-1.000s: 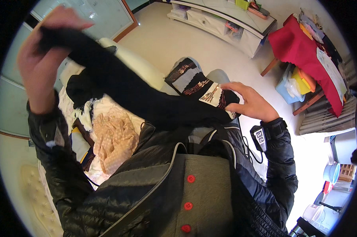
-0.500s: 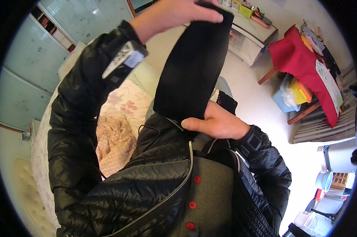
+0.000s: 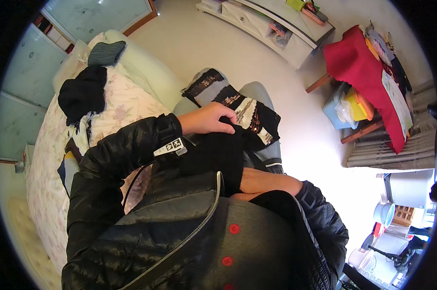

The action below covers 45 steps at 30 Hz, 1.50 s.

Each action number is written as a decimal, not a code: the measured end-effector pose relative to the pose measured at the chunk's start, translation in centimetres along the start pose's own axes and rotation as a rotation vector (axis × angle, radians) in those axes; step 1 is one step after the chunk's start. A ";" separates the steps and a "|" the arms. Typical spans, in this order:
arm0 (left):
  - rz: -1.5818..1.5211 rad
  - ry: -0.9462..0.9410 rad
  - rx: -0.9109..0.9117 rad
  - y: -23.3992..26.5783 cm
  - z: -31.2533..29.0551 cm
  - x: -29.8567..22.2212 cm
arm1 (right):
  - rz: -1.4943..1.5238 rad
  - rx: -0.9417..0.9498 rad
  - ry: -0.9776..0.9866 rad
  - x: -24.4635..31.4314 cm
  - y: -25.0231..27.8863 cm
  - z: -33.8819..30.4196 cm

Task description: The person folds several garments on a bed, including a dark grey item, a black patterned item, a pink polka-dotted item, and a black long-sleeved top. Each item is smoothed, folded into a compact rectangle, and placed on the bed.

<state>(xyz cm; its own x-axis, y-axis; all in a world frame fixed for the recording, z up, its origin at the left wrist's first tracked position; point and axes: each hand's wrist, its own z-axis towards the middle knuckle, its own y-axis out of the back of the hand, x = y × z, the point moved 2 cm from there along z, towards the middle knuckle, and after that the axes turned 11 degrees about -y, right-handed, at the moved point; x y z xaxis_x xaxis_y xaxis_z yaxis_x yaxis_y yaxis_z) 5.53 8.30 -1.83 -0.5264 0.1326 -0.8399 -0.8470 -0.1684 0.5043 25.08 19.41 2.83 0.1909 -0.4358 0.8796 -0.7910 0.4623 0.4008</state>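
Note:
A folded piece of soft black cloth (image 3: 213, 157) lies against the front of my jacket, over my lap. My left hand (image 3: 209, 120) is closed on its far edge, thumb and fingers pinching the fabric. At its right side, my right hand (image 3: 269, 182) grips the cloth near my body; most of those fingers are hidden behind it. Across my knees, just beyond the cloth, rests a patterned knit garment (image 3: 246, 113) in black, grey and white with shiny brown bits.
To the left is a bed (image 3: 136, 92) with a dark grey knit piece (image 3: 107, 53) and a black garment (image 3: 83, 94) on it. A white low cabinet (image 3: 296, 50) stands ahead. At right, a red cloth (image 3: 351, 58) covers a table above a blue bin (image 3: 334, 108).
Both hands have come down and nearer my body with the black cloth, which was stretched long between them and is now folded. The patterned garment on my knees has come into fuller view.

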 end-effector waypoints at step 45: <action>-0.625 0.439 -0.286 -2.4 0.2 6.1 | 0.906 -0.941 -0.884 -14.5 10.7 -4.5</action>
<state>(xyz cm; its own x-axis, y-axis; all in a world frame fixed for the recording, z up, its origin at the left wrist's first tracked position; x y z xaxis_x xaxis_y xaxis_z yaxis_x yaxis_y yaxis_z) 4.32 9.73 -8.09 0.1651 -0.1003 -0.9812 -0.8913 -0.4412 -0.1049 16.49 34.16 -4.53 -0.7789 0.1010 0.6189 0.2445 0.9578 0.1513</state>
